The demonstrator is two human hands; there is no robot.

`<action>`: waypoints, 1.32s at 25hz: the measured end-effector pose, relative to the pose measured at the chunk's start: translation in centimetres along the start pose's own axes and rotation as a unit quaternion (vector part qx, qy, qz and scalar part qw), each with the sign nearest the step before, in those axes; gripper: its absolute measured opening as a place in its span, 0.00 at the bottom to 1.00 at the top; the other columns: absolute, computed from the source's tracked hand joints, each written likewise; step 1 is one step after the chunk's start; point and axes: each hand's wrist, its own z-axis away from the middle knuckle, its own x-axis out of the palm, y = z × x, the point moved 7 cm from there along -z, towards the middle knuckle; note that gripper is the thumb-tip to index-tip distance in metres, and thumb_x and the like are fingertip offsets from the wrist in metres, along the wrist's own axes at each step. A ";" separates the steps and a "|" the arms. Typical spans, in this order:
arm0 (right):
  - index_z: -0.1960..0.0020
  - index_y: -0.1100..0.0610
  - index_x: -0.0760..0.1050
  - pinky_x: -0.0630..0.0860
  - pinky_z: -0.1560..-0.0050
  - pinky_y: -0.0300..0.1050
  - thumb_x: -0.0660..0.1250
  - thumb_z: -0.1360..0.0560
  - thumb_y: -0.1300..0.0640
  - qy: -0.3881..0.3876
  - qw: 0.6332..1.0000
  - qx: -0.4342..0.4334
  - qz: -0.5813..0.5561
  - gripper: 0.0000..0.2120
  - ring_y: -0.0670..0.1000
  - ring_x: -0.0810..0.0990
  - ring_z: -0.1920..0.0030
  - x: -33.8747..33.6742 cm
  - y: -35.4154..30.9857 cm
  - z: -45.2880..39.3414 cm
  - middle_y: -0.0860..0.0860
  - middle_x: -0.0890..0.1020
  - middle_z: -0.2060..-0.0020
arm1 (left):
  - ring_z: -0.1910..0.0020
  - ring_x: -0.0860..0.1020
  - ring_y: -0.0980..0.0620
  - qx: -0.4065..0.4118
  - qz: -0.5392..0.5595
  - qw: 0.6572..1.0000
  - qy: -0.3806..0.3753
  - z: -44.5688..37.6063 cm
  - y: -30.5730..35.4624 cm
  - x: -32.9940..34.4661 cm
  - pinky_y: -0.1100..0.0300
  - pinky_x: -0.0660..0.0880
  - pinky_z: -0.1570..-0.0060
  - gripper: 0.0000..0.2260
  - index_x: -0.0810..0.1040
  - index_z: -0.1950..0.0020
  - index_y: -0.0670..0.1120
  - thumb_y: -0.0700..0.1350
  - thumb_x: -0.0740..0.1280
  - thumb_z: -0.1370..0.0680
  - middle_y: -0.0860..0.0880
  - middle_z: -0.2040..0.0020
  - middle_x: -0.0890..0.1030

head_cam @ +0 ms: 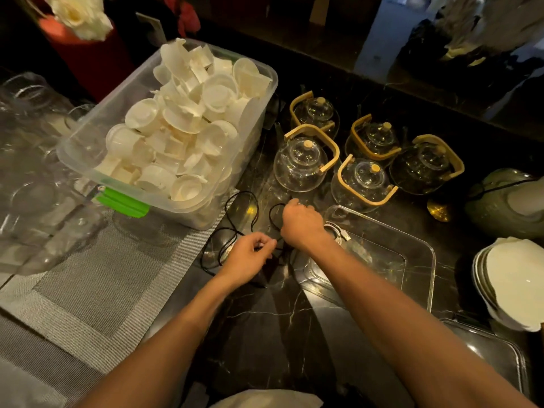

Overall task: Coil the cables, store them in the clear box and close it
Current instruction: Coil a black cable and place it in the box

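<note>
A thin black cable (232, 213) lies in loose loops on the dark marble counter, in front of the big tub. My left hand (250, 254) pinches one part of it. My right hand (300, 222) is closed around another part, with a loop rising just left of the knuckles. To the right stands the open clear box (424, 260). A coiled white cable with a USB plug (343, 232) lies in its near-left corner, partly hidden by my right wrist. The clear lid (494, 348) lies flat at the lower right.
A large clear tub (97, 166) heaped with white cups, with a green latch, stands at the left. Several glass teapots (300, 163) with wooden handles crowd behind the box. Stacked white plates (512, 281) sit at the right. A grey woven mat (88, 290) covers the left counter.
</note>
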 end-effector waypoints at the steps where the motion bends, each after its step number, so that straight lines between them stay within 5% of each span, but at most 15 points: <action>1: 0.25 0.72 0.58 0.74 0.37 0.56 0.66 0.22 0.60 -0.020 0.997 0.039 -0.070 0.31 0.67 0.76 0.32 0.7 0.5 -0.7 0.67 0.76 0.33 | 0.63 0.80 0.53 -0.001 0.009 1.000 -0.008 0.0 -0.2 0.0 0.51 0.77 0.58 0.07 0.81 0.54 0.47 0.48 0.67 0.19 0.50 0.63 0.82; 4: 0.35 0.68 0.70 0.83 0.46 0.57 0.64 0.23 0.61 -0.038 0.913 0.139 -0.383 0.19 0.61 0.85 0.51 1.9 1.2 -1.7 0.62 0.83 0.48 | 0.62 0.82 0.50 -0.016 0.043 0.998 -0.047 -0.2 -0.7 0.2 0.47 0.79 0.56 0.06 0.81 0.52 0.48 0.48 0.67 0.19 0.49 0.64 0.84; 6: 0.50 0.64 0.75 0.81 0.63 0.48 0.61 0.19 0.60 -0.012 0.837 0.147 -0.527 0.08 0.52 0.77 0.67 1.6 1.3 -1.3 0.55 0.78 0.64 | 0.56 0.85 0.49 -0.029 0.050 0.996 -0.068 -0.5 -1.0 0.5 0.43 0.80 0.48 0.06 0.82 0.51 0.48 0.49 0.69 0.20 0.48 0.59 0.87; 9: 0.52 0.62 0.79 0.66 0.70 0.42 0.60 0.16 0.56 0.039 0.822 0.078 -0.563 0.13 0.50 0.69 0.69 -1.6 1.7 0.8 0.52 0.72 0.68 | 0.45 0.84 0.46 -0.089 0.149 0.984 -0.028 -1.1 -0.6 0.0 0.43 0.77 0.37 0.12 0.84 0.46 0.48 0.54 0.66 0.19 0.46 0.49 0.87; 14: 0.39 0.60 0.79 0.59 0.75 0.38 0.61 0.15 0.56 -0.022 0.707 -0.018 -0.706 0.12 0.44 0.63 0.74 -3.8 2.8 6.1 0.49 0.73 0.68 | 0.41 0.83 0.44 -0.081 0.369 0.923 -0.067 -2.0 6.7 -0.2 0.49 0.76 0.37 0.26 0.75 0.32 0.39 0.59 0.54 0.16 0.40 0.41 0.84; 19: 0.53 0.57 0.75 0.61 0.75 0.38 0.61 0.15 0.56 -0.027 0.639 -0.041 -0.767 0.10 0.46 0.63 0.73 -4.1 4.4 11.0 0.52 0.72 0.66 | 0.44 0.83 0.48 0.023 0.248 0.960 -0.127 0.3 15.1 2.3 0.56 0.78 0.41 0.20 0.79 0.35 0.39 0.52 0.58 0.16 0.42 0.42 0.85; 23: 0.51 0.59 0.75 0.65 0.73 0.39 0.63 0.16 0.57 0.001 0.594 -0.052 -0.803 0.07 0.46 0.64 0.73 -4.7 6.3 14.1 0.52 0.72 0.67 | 0.43 0.84 0.45 0.072 0.222 0.961 -0.145 3.0 18.8 4.9 0.54 0.79 0.42 0.15 0.80 0.45 0.41 0.49 0.58 0.15 0.41 0.46 0.86; 25: 0.52 0.59 0.74 0.70 0.67 0.40 0.65 0.17 0.56 0.016 0.616 -0.058 -0.786 0.08 0.47 0.67 0.71 -4.0 6.5 15.5 0.51 0.73 0.68 | 0.50 0.85 0.43 0.094 0.281 0.944 -0.143 4.3 22.2 5.0 0.52 0.82 0.47 0.13 0.77 0.48 0.42 0.48 0.57 0.14 0.41 0.53 0.86; 29: 0.59 0.54 0.78 0.77 0.48 0.54 0.65 0.17 0.48 0.016 0.716 -0.020 -0.698 0.15 0.49 0.80 0.62 0.3 5.4 16.4 0.50 0.81 0.67 | 0.65 0.82 0.50 0.211 0.288 0.928 -0.110 7.2 30.4 2.7 0.57 0.80 0.61 0.12 0.75 0.47 0.42 0.46 0.55 0.14 0.47 0.65 0.81; 33: 0.58 0.51 0.81 0.74 0.45 0.44 0.59 0.15 0.44 -0.076 0.790 0.007 -0.608 0.19 0.45 0.83 0.52 4.5 3.1 15.5 0.49 0.86 0.55 | 0.70 0.75 0.54 0.321 0.337 0.878 -0.109 10.0 36.5 0.2 0.60 0.74 0.66 0.13 0.73 0.44 0.42 0.48 0.52 0.13 0.49 0.65 0.77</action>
